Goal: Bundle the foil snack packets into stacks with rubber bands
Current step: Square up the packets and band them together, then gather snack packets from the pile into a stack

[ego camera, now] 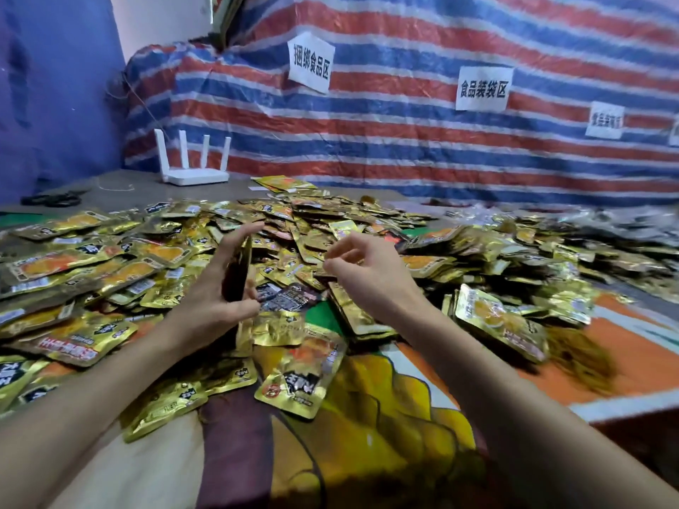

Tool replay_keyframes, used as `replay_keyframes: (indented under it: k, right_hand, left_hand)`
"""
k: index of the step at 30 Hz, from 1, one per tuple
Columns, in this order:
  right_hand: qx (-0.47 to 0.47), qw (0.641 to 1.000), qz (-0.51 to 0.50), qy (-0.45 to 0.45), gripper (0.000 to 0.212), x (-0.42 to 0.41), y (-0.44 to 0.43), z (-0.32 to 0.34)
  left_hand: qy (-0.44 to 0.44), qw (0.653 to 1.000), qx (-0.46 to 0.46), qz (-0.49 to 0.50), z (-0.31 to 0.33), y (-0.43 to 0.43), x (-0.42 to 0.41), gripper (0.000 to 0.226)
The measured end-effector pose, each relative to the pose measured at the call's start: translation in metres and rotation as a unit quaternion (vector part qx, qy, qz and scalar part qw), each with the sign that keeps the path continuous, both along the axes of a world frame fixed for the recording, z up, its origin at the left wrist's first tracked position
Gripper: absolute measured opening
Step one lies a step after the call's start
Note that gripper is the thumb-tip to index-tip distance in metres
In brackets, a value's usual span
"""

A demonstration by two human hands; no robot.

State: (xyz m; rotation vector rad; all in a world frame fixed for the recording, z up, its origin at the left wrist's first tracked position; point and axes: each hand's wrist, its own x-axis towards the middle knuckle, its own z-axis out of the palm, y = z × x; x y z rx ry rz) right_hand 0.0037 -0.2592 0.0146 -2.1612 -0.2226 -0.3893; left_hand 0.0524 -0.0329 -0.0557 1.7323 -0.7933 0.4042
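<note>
A red, white and blue striped tarp (404, 141) filled the back of the scene, hanging behind the table. The table itself lay under a printed cloth (385, 446) in orange, yellow and green. Across most of it spread a loose heap of gold foil snack packets (301, 222), reaching from the left edge far off to the right and lying at every angle (some face up, some showing their backs).

Both bare forearms reached in from the near edge. The left hand (216, 292) was raised over the near middle of the heap, its fingers stretched up along one side of a small stack of packets (239, 270) and the thumb curled against the other, so the stack stood on edge in its grip. The right hand (371, 268) hovered just beside it, apart from the stack, with fingers curled and thumb and forefinger tips close together; whether anything thin sat between them could not be made out.

To the right, a stack of packets (499, 321) leaned near a blurred brown tangle (580, 358). A white router (194, 167) stood at the back left. Paper signs (483, 88) were stuck on the tarp, and black scissors (51, 199) lay at the far left.
</note>
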Motion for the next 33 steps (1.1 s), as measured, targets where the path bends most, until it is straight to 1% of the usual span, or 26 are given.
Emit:
replay_keyframes:
  k: [3, 5, 8, 11, 13, 16, 18, 21, 28, 30, 33]
  right_hand:
    - [-0.078, 0.997, -0.029, 0.001, 0.008, -0.026, -0.034, 0.001]
    - [-0.158, 0.983, -0.090, 0.009, 0.015, -0.043, -0.063, 0.004]
    - [-0.264, 0.942, -0.204, 0.042, 0.015, -0.064, -0.122, 0.012]
    - [-0.330, 0.889, -0.300, 0.105, 0.008, -0.071, -0.179, 0.012]
    - [-0.356, 0.859, -0.337, 0.146, 0.006, -0.071, -0.205, 0.003]
    - [-0.382, 0.836, -0.347, 0.187, 0.009, -0.072, -0.225, -0.016]
    - [-0.389, 0.830, -0.350, 0.191, 0.007, -0.071, -0.232, -0.025]
    - [-0.392, 0.831, -0.349, 0.185, 0.006, -0.068, -0.235, -0.030]
    - [-0.369, 0.843, -0.341, 0.191, 0.010, -0.066, -0.231, -0.025]
    - [-0.358, 0.850, -0.351, 0.161, 0.007, -0.068, -0.232, -0.020]
    - [-0.334, 0.855, -0.380, 0.110, 0.010, -0.069, -0.235, -0.014]
  left_hand:
    - [-0.006, 1.000, -0.007, 0.010, -0.004, 0.002, 0.004, 0.099]
    - [-0.004, 1.000, -0.015, 0.009, -0.006, 0.003, 0.006, 0.100]
    - [0.012, 1.000, -0.016, 0.013, -0.006, 0.003, 0.007, 0.101]
    - [0.011, 1.000, -0.005, 0.029, -0.005, 0.001, 0.005, 0.100]
    - [0.016, 0.999, -0.005, 0.028, -0.003, 0.001, 0.004, 0.098]
    - [0.028, 0.999, -0.010, 0.024, -0.002, 0.000, 0.004, 0.096]
    - [0.034, 0.999, -0.013, 0.023, -0.003, 0.001, 0.005, 0.096]
    - [0.046, 0.999, -0.013, 0.017, -0.003, 0.002, 0.006, 0.098]
    - [0.035, 0.999, -0.004, 0.012, -0.006, 0.005, 0.013, 0.099]
    - [0.035, 0.999, -0.006, 0.011, -0.006, 0.005, 0.013, 0.099]
    - [0.034, 0.999, -0.009, 0.009, -0.005, 0.004, 0.011, 0.097]
